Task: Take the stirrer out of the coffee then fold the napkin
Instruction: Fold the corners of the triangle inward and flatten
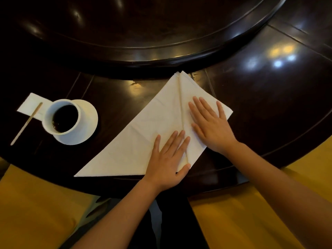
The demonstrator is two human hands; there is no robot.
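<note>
The stirrer (27, 123) is already lying out of the coffee cup (62, 116), at its 9 o'clock. Both hands are pressing flat, fingers straight: the left hand (168, 162) and the right hand (210, 126) are flattening the napkin (143, 133) along its fold, probably to set the crease.

The scene is dim and warm-toned, with the dark polished bench (269, 108) swallowing most detail. Soft glare spots sit on it at the right, warm yellow and cool white, and fainter ones streak the raised turntable (143, 33) at the top. The white napkin (143, 126) is the brightest area. Wide-angle distortion bends the edges, and the picture is slightly soft throughout.
</note>
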